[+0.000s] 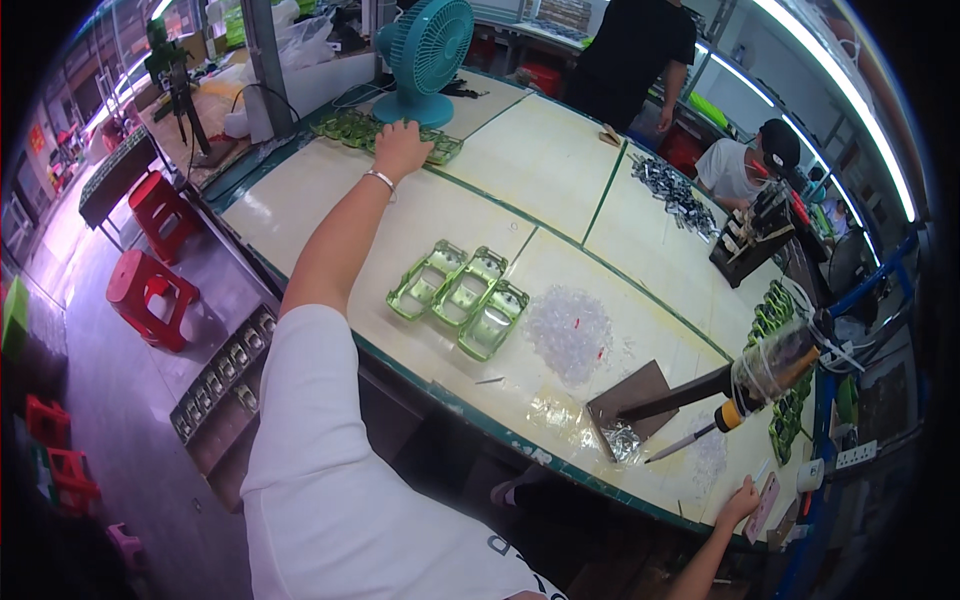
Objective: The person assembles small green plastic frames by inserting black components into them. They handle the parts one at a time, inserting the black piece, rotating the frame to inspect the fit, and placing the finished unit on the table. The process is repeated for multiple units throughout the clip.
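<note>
My left arm stretches across the table to its far left side. There my left hand [403, 150] is closed with bent fingers on one of the green plastic frames [445, 148] lying in a row. Three more green frames [462, 292] lie side by side in the middle of the table, shiny and with openings. Low at the right edge, my right hand [740, 503] is closed beside a pink phone-shaped object [763, 508]. What its fingers hold is too small to make out. Left of that hand, an electric screwdriver [735, 412] hangs with its bit slanting downward.
A teal fan [425, 60] stands beyond my left hand. Small clear pieces [568, 333] are heaped mid-table, next to a dark wooden holder [630, 400] with small metal parts. Dark parts [672, 195] lie farther off, near a seated person [735, 165]. Red stools [150, 290] stand at left.
</note>
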The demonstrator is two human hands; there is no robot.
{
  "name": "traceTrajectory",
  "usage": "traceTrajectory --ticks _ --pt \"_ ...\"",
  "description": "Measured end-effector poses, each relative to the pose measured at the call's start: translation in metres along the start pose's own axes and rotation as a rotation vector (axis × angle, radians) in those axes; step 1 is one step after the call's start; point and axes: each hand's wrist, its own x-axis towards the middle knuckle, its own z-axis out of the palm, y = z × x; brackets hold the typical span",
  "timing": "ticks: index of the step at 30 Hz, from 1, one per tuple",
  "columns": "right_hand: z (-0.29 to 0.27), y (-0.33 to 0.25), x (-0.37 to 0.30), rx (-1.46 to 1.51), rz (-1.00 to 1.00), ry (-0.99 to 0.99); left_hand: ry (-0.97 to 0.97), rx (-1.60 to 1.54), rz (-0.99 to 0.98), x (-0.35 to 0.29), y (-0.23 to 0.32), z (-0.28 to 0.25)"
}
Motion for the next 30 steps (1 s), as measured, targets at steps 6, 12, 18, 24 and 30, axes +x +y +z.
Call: traceTrajectory --ticks 6,12,18,24,30 --pt "0.005 -0.007 -0.003 -0.096 0.020 0.042 -0.158 -0.062 -0.168 0.057 -0.010 0.047" --pt "-0.015 0.013 0.013 -0.167 -0.020 0.044 -0.279 -0.049 -0.219 0.058 -0.007 0.070" --pt "-0.001 0.003 0.003 -0.160 -0.035 0.027 -0.212 -0.034 -0.123 0.037 -0.025 0.075" --pt "0.008 -0.008 -0.005 -0.142 -0.045 0.044 -0.255 -0.035 -0.076 -0.013 -0.039 0.038" --pt "0.011 -0.012 -0.004 -0.144 -0.088 0.071 -0.290 -0.076 -0.021 -0.090 -0.044 -0.015"
